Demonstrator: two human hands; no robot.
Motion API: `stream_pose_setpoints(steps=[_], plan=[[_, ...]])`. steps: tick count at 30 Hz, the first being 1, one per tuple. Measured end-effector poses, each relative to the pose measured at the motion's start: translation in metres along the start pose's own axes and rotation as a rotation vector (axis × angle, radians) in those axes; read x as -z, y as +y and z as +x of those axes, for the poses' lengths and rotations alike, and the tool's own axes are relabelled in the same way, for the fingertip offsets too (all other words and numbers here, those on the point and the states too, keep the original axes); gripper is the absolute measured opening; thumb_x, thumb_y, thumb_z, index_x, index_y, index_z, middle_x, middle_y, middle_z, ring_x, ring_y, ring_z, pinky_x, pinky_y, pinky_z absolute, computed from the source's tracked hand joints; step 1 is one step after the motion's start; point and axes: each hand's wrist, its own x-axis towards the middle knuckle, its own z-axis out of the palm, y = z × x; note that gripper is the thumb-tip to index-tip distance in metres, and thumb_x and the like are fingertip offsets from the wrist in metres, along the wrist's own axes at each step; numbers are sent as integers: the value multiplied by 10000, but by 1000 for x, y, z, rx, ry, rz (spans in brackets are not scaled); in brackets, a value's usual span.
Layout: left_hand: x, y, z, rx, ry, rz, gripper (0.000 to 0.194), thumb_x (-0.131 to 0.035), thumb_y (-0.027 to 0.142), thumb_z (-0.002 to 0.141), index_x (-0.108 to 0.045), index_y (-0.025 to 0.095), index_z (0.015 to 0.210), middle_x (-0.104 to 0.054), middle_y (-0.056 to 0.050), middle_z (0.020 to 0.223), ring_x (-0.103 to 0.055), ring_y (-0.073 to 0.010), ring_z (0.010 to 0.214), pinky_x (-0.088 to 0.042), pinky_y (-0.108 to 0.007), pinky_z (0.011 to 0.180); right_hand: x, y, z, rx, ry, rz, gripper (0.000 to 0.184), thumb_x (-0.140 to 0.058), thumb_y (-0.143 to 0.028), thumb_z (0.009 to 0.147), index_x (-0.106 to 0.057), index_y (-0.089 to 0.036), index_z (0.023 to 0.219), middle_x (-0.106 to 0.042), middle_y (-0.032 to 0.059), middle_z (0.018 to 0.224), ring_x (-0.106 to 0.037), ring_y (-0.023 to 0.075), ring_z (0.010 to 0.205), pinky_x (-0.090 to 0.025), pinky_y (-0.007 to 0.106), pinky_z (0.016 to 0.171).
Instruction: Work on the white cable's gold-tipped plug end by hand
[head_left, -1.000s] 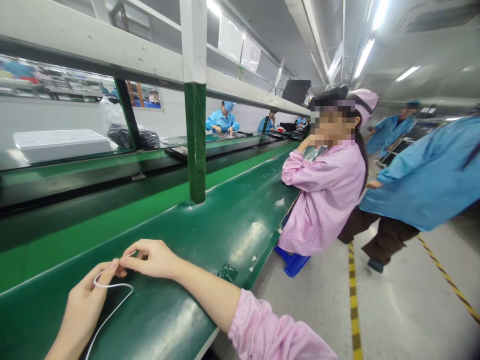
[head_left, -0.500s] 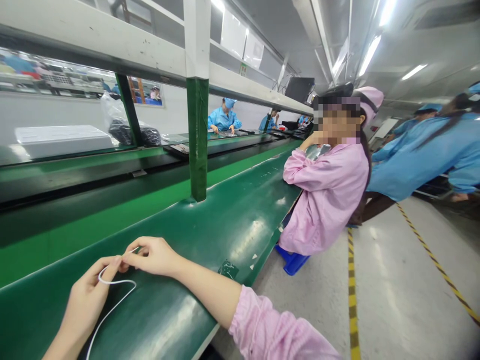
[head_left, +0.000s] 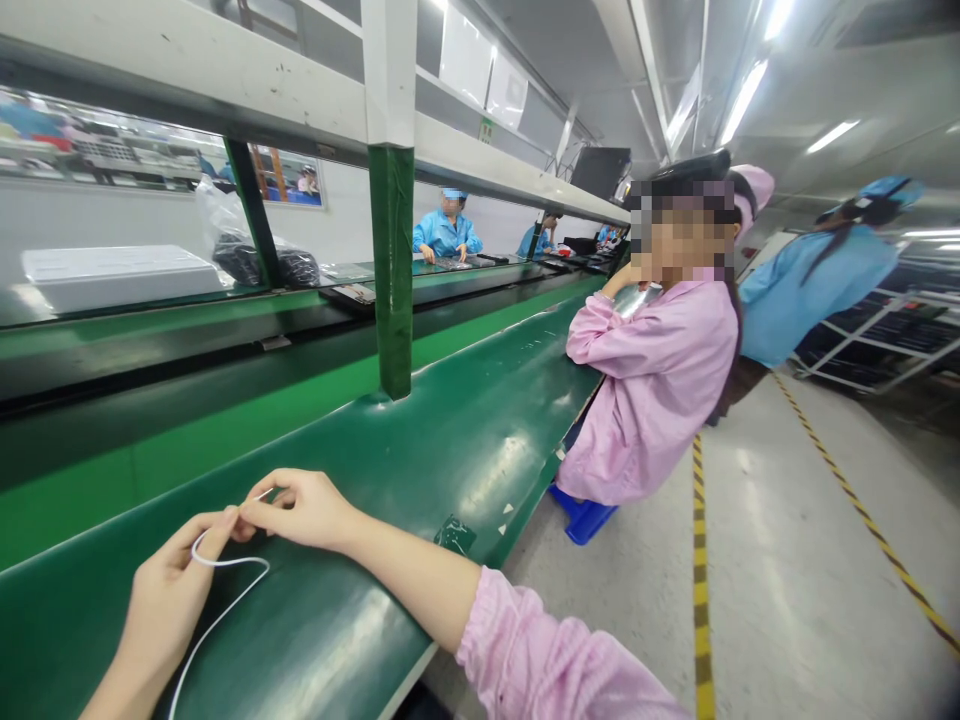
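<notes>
Both hands pinch a thin white cord: left hand (head_left: 169,590), right hand (head_left: 304,508), cord (head_left: 225,565) looped over the near green counter (head_left: 450,450).

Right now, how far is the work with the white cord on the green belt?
Done so far: one small loop is formed in the white cord near the fingertips. In hand: the left hand and the right hand pinch the cord together above the green belt. Left: the rest of the cord trails loose toward the lower edge, not coiled. No finished cords show on the belt.
</notes>
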Motion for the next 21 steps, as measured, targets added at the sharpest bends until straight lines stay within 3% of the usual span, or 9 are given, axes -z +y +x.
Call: stream_pose_setpoints(steps=[11, 16, 21], plan=[[1, -9, 3, -49, 4, -18, 424, -613, 621, 429, -549, 234, 591, -681, -34, 752, -601, -242, 788, -464, -312, 819, 2, 5, 2, -22, -16, 17, 91, -763, -208, 804, -674, -194, 797, -607, -58, 673, -544, 89, 560, -425, 186, 584], [4, -17, 7, -88, -29, -26, 460, -641, 655, 453, -612, 224, 611, -681, -36, 737, -613, -253, 796, -487, -294, 768, 0, 12, 6, -91, -29, -1, 216, -719, -320, 849, -649, -182, 699, -583, -47, 613, -540, 97, 549, -445, 190, 580], [-2, -29, 6, -248, -49, -111, 491, -663, 712, 568, -634, 223, 605, -660, -20, 691, -608, -221, 724, -499, -256, 696, -1, 14, 9, -170, -111, 44, 389, -700, -443, 850, -593, -159, 607, -569, -26, 592, -505, 89, 507, -431, 200, 550]])
